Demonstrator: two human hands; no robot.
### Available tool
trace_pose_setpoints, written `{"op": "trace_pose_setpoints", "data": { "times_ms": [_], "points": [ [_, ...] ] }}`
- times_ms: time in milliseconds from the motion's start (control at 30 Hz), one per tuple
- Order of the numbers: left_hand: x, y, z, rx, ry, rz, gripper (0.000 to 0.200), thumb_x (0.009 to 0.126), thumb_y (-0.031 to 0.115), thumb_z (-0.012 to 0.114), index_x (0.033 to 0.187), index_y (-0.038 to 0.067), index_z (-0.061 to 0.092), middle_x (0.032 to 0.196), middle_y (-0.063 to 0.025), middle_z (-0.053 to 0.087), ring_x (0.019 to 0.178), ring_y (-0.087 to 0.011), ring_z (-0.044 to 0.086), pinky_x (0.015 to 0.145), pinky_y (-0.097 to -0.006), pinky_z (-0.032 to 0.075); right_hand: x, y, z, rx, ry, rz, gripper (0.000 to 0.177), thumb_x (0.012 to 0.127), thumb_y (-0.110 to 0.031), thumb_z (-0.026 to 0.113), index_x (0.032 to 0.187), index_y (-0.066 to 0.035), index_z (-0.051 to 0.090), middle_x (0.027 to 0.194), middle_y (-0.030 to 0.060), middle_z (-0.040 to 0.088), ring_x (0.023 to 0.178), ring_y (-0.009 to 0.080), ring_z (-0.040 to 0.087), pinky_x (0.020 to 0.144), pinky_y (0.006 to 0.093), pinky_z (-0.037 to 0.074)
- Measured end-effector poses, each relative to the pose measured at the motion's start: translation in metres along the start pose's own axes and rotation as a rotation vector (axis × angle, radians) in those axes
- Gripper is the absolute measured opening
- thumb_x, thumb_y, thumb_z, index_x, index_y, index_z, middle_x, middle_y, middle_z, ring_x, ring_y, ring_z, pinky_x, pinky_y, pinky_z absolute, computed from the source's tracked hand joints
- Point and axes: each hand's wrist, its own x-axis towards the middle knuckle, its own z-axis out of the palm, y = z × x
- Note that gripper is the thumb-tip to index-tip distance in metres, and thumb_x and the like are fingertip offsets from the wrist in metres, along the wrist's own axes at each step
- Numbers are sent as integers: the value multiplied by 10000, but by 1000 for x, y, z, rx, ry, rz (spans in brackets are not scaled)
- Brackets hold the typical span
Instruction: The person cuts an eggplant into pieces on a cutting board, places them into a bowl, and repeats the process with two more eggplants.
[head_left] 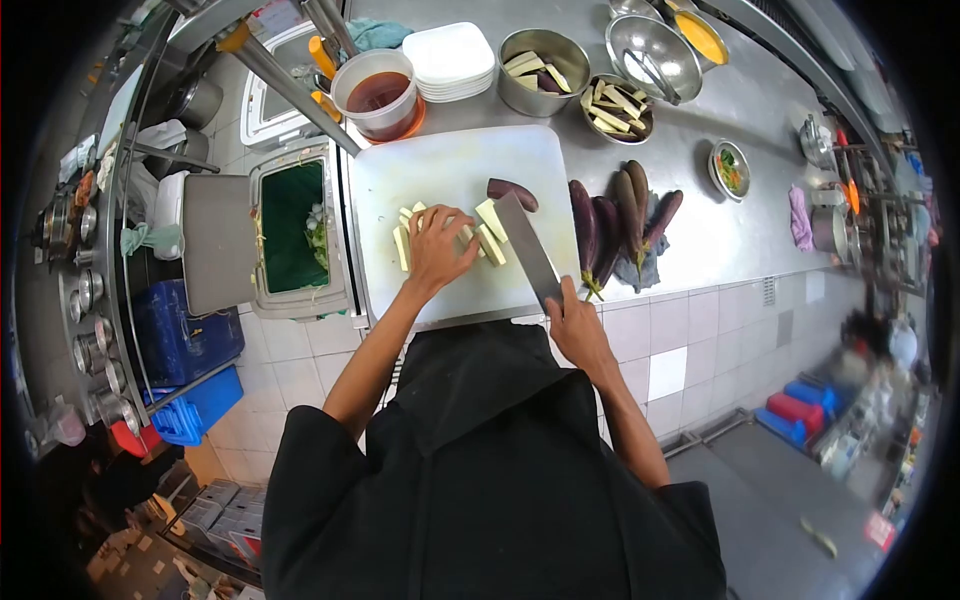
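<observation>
A white cutting board (400,165) lies on the metal counter, with cut eggplant sticks (490,246) in its middle. My left hand (440,248) is over the sticks, fingers bent around some of them; its palm hides part of the pile. To its left, more pale eggplant pieces (402,248) stick out. My right hand (577,322) is closed on the handle of a cleaver (528,245), whose broad blade lies beside the sticks. A purple-skinned eggplant piece (513,194) sits near the blade's tip. Whole eggplants (628,215) lie right of the board.
Two metal bowls of cut eggplant (540,95) (610,128) stand behind the board, near stacked white containers (450,58) and a tub of reddish liquid (380,105). A green-lined bin (290,215) is at left. A small bowl of chopped vegetables (729,170) sits right.
</observation>
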Motion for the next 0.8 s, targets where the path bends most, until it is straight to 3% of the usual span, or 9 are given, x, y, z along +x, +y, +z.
{"op": "trace_pose_setpoints", "data": {
  "times_ms": [367,567,633,800],
  "points": [
    [11,8,33,60,-69,-33,219,780,267,739,971,163,720,1087,-35,638,1122,-243,542,978,-453,353,44,29,21,-225,-17,-128,173,977,-86,492,1113,-39,396,752,255,631,688,469,633,606,569,480],
    [10,9,31,66,-44,-26,234,774,264,753,976,153,715,1050,-36,640,1052,-228,556,896,-429,365,49,31,16,-255,-59,-152,184,996,-134,504,1109,-41,392,759,264,641,704,484,622,624,582,460],
    [9,10,31,65,-21,-36,219,772,262,755,960,156,717,1058,-35,642,1048,-226,560,890,-424,362,50,27,17,-301,-69,-150,169,959,-50,461,1116,-40,398,754,237,633,698,451,648,616,553,504],
    [8,13,34,70,-21,-64,203,776,278,753,947,175,720,1065,-18,645,1066,-221,557,914,-434,356,86,34,46,-297,-9,-216,239,918,-18,454,1145,-36,383,736,247,632,692,467,639,621,570,492]
  ]
}}
